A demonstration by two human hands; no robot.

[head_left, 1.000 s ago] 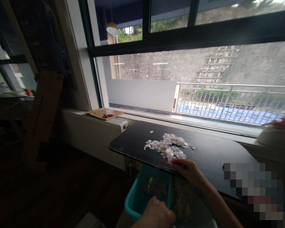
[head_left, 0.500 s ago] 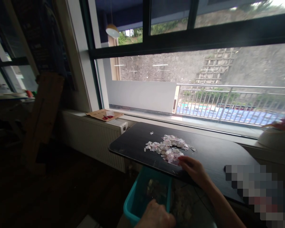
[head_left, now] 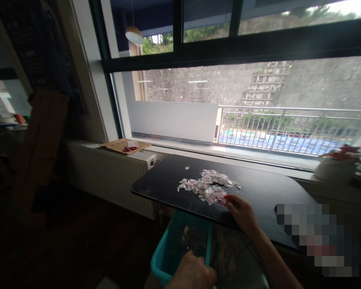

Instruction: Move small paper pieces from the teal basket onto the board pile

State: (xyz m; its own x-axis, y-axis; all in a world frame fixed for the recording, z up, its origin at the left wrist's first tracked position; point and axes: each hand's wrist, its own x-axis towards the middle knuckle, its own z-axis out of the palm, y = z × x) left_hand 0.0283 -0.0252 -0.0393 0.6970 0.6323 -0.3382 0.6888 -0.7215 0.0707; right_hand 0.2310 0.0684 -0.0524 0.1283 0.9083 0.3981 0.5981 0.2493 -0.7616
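Observation:
A loose pile of small white and pinkish paper scraps (head_left: 203, 184) lies on the black tabletop (head_left: 252, 188). At the pile's near right edge is my right hand (head_left: 242, 209), its thumb and fingers drawn together beside the pinkish scraps. What sits between those fingertips is too small to make out. Lower down, my left hand (head_left: 192, 271) is closed, held at the near end of a teal plastic bin (head_left: 158, 257). Its fingers face away from me, so what they grip is hidden. Some pale scraps (head_left: 192, 237) show dimly inside the bin.
Red-handled scissors (head_left: 129, 149) rest on brown cardboard (head_left: 117, 145) on the sill above a radiator (head_left: 108, 172). A white planter (head_left: 333, 170) stands at the window's right end. A blurred-out patch (head_left: 309, 233) covers the table's right side. A cardboard sheet (head_left: 43, 148) leans at left.
The view has swung slightly right, so the table, bin and pile appear farther left. Both hands stay in about the same places, the right at the pile, the left at the bin.

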